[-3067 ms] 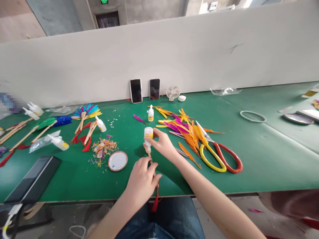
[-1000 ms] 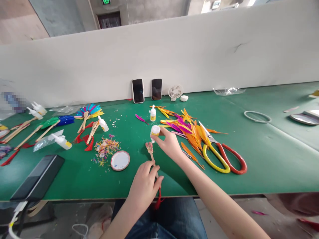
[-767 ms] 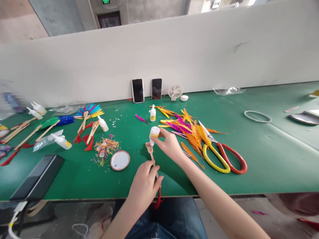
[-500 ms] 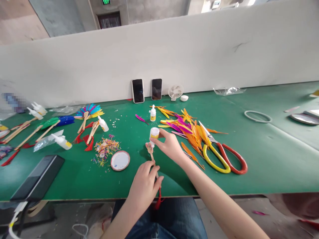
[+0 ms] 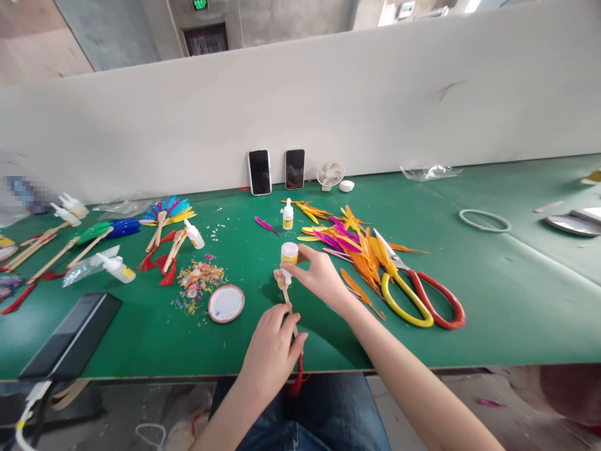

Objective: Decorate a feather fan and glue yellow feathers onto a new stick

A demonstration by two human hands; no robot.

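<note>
My left hand (image 5: 273,346) is closed round the lower end of a thin wooden stick (image 5: 285,295) that lies on the green table (image 5: 469,294); a red tassel (image 5: 295,379) hangs from the stick below the table edge. My right hand (image 5: 319,275) pinches a small white glue bottle with a yellow label (image 5: 288,255), turned nozzle-down so its tip sits at the stick's shaped top end. A pile of orange, yellow and magenta feathers (image 5: 350,244) lies just right of that hand.
Big scissors with yellow and red handles (image 5: 413,294) lie right of the feathers. A round lid (image 5: 226,303), coloured scraps (image 5: 197,279), more glue bottles (image 5: 287,215) and finished feather fans (image 5: 164,213) sit left. Two phones (image 5: 276,170) and a small fan (image 5: 329,174) lean at the back partition.
My right hand has tipped the glue bottle over and lowered it from just above the stick down onto the stick's top end. My left hand has stayed on the stick.
</note>
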